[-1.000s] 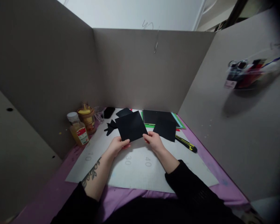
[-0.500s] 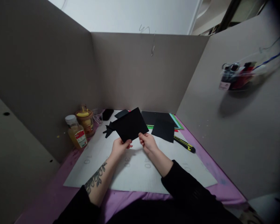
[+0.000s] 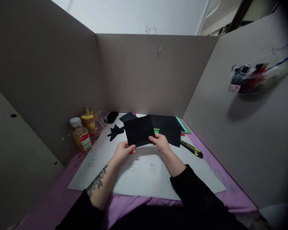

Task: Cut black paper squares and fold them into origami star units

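A rectangular sheet of black paper [image 3: 139, 131] is held up above the white board [image 3: 144, 185] between both hands. My left hand [image 3: 123, 150] pinches its lower left corner, thumb on the near face. At the lower right edge, my right hand [image 3: 161, 143] grips the sheet between thumb and fingers. Beyond and left of it lies a jagged black paper cutout [image 3: 116, 131]. Just right of my right hand, another black sheet [image 3: 174, 134] rests on the board, with a black and yellow utility knife [image 3: 192, 149] beside it.
At the left stand a juice-like bottle [image 3: 82, 135], a brown cup with a yellow lid [image 3: 90, 124] and a clear cup [image 3: 102, 118]. Coloured sheets [image 3: 182, 125] are stacked at the back right. Grey panels [image 3: 144, 73] enclose the table; a clear holder [image 3: 252, 76] hangs on the right.
The black sheet has turned from a tilted position to nearly level. My right hand has shifted right and slightly up along its edge. The view has moved slightly.
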{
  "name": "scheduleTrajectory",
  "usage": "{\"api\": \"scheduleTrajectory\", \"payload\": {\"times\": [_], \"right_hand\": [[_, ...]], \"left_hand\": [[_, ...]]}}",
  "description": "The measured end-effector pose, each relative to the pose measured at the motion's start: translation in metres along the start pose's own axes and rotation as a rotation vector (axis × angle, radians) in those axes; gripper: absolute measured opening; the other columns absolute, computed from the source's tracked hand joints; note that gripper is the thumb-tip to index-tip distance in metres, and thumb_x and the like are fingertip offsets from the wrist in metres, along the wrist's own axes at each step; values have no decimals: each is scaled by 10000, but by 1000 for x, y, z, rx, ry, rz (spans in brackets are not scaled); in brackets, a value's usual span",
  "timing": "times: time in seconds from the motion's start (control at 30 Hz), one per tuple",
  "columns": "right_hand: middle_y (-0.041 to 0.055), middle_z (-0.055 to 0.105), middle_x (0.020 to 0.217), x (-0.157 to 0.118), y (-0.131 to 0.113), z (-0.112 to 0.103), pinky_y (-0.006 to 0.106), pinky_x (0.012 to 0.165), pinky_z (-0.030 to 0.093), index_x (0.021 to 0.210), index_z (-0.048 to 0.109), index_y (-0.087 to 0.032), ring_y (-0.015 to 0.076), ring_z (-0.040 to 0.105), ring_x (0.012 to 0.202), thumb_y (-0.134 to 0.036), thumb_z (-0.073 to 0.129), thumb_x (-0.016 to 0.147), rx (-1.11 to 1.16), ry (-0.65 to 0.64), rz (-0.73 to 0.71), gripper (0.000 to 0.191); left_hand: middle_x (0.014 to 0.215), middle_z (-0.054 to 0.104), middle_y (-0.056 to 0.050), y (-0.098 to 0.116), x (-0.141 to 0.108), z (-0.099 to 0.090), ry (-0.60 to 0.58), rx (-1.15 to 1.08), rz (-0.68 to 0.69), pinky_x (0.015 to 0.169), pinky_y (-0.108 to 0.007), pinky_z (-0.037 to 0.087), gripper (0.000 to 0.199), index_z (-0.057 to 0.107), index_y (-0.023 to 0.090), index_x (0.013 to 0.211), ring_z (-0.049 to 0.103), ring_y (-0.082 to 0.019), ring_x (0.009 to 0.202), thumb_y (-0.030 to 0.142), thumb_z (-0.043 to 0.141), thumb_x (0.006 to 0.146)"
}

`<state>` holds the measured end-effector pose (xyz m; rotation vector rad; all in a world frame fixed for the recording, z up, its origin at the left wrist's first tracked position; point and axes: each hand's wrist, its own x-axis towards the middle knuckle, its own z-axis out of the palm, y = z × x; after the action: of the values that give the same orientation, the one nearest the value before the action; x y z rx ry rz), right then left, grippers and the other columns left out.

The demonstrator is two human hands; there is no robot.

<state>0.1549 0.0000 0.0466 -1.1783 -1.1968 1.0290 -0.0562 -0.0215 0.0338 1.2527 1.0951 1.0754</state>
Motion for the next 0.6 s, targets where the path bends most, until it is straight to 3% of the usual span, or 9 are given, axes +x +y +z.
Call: {"api": "scheduleTrajectory", "payload": {"times": [0.13, 0.23, 0.33, 0.43, 0.6], "right_hand": [[-38, 493, 440, 4, 2, -9, 228, 422, 297, 523, 522, -173, 95, 431, 434, -430, 767, 531, 64, 109, 10, 356], [-42, 487, 440, 5, 9, -9, 225, 416, 295, 536, 525, -174, 96, 430, 436, -433, 771, 523, 74, 115, 19, 358], [-43, 504, 465, 2, 19, 0, 226, 434, 307, 571, 556, -167, 90, 416, 447, -409, 757, 556, 82, 57, 18, 314], [-51, 516, 495, -2, 26, 10, 227, 477, 328, 598, 578, -166, 90, 424, 481, -358, 748, 584, 111, 18, -34, 257], [-12, 653, 702, -4, 28, 14, 257, 639, 417, 748, 647, -173, 135, 556, 647, -297, 727, 616, 162, -42, -100, 198]], "left_hand": [[652, 676, -46, 2, 6, -13, 112, -55, -23, 539, -245, 469, 330, 625, 137, 778, 649, -172, 586, 395, 748, 613], [824, 703, -82, 5, 8, -20, 191, -102, 28, 619, -258, 486, 437, 626, 145, 956, 670, -187, 751, 437, 725, 647], [968, 696, -83, 7, 8, -21, 136, -176, 89, 688, -267, 488, 545, 568, 182, 1105, 656, -175, 833, 415, 736, 642], [825, 699, -55, 5, 8, -19, 43, -177, 105, 674, -269, 477, 451, 608, 150, 969, 645, -164, 716, 357, 759, 598], [642, 629, -3, -2, 13, -21, 132, -10, 186, 621, -254, 445, 164, 620, 152, 711, 601, -154, 631, 288, 672, 635]]}}
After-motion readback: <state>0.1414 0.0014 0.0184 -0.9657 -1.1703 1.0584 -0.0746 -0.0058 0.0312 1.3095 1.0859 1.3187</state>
